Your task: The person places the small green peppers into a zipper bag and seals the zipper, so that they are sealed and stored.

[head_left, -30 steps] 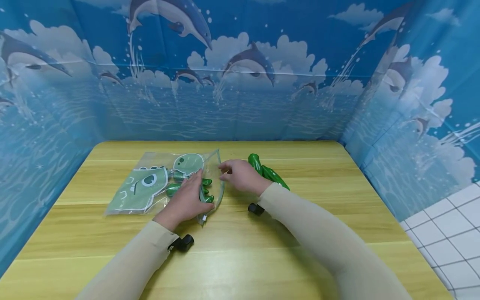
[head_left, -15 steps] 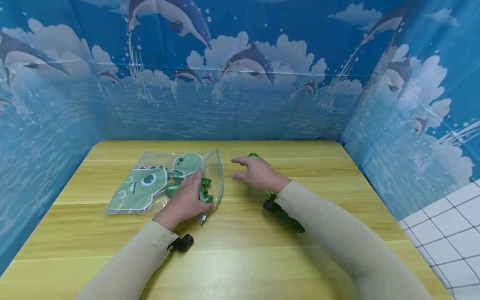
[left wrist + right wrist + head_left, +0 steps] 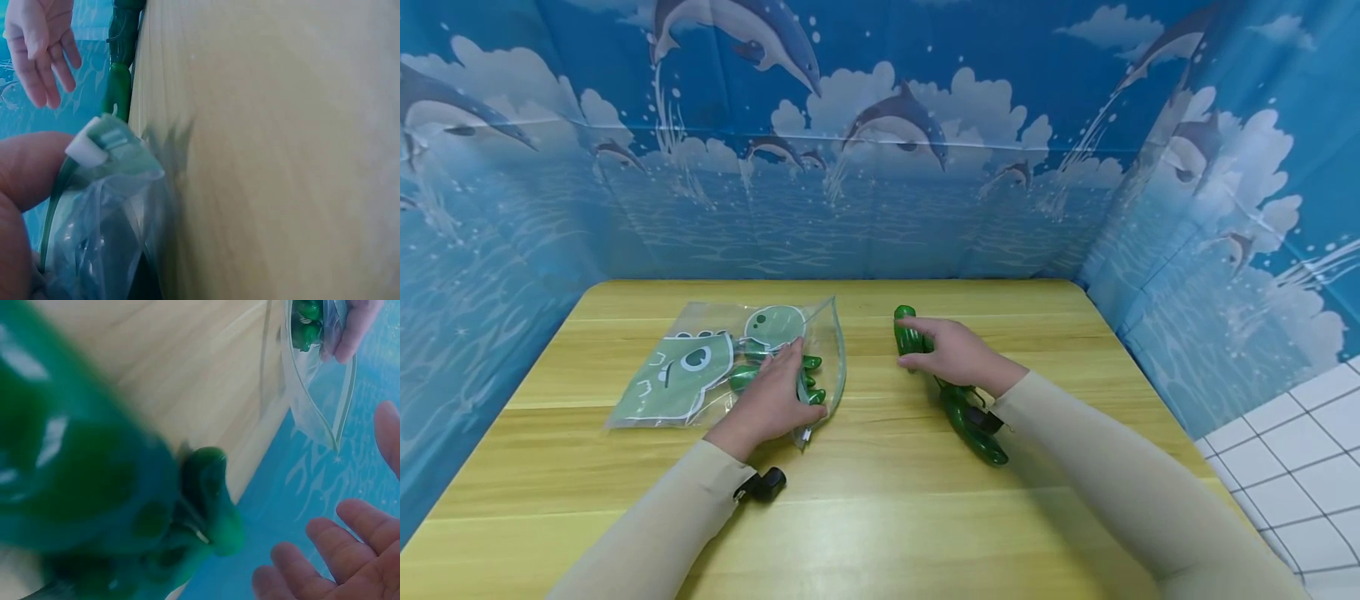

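Zip bag (image 3: 715,379) is lying on counter (image 3: 865,521) in head view, left hand (image 3: 771,404) resting at its mouth, fingers straight, likely keeping it gaping. Left wrist: thumb flanking slider (image 3: 86,150). Right wrist: right hand (image 3: 359,562), fingers wide, holding nothing near green peppers (image 3: 81,462).

From my end, the bag (image 3: 718,358) comes through clear, printed with a pale green cartoon creature (image 3: 662,392) outlined in white, plus a white-edged pale green disc (image 3: 777,326) with darker spots. Its zip edge (image 3: 843,354) is greyish green, with a white slider (image 3: 87,151). I see glossy dark green on the bagged peppers (image 3: 306,334) and bright to deep green on the loose peppers (image 3: 973,429). The worktop (image 3: 850,525) is yellow with streaky brown wood grain; the sleeves (image 3: 1097,467) look plain beige to me. I get a blue backdrop (image 3: 880,225) patterned with pale-bellied, grey-blue dolphins (image 3: 898,125), white clouds (image 3: 985,108) and ripples, then white tiles (image 3: 1296,442) gridded in dark lines.
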Available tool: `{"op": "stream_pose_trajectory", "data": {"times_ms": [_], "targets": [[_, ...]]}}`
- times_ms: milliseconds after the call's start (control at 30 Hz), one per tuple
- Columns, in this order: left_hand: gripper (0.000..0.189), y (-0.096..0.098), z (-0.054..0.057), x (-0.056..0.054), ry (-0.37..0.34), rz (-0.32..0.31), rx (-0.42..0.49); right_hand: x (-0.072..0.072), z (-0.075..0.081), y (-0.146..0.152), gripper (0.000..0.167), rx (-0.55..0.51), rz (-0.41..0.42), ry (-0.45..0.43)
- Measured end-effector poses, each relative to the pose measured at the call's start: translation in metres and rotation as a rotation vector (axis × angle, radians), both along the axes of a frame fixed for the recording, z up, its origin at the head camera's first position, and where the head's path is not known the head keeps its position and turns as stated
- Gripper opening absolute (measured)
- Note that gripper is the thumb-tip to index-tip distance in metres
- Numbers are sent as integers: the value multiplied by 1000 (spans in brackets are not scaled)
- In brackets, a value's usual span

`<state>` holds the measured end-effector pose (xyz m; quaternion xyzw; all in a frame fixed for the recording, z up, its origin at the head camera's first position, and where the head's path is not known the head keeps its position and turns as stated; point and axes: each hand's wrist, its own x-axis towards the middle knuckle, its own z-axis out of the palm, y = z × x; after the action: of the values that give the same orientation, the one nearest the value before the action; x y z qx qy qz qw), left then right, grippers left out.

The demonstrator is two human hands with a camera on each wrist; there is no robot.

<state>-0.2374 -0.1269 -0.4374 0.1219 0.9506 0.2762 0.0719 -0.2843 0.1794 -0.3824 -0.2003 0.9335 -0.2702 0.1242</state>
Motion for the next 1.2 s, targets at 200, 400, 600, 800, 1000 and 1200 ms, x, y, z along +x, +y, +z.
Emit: {"op": "stream_pose_trajectory", "data": {"times_ms": [200, 400, 600, 800, 1000, 1200], "targets": [[125, 1, 1, 1, -2, 4, -5, 8, -3, 19, 81, -6, 11, -25], [125, 0, 1, 1, 8, -4, 1, 19, -6, 32, 85, 33, 5, -42], [125, 0, -1, 0, 17, -5, 0, 33, -11, 42, 89, 62, 8, -56], [125, 0, 0, 1, 11, 1, -1, 45, -18, 51, 89, 65, 11, -43], [125, 0, 1, 1, 7, 2, 0, 56, -20, 57, 89, 88, 34, 0], [125, 1, 1, 2, 9, 3, -5, 65, -17, 62, 86, 120, 37, 48]]}}
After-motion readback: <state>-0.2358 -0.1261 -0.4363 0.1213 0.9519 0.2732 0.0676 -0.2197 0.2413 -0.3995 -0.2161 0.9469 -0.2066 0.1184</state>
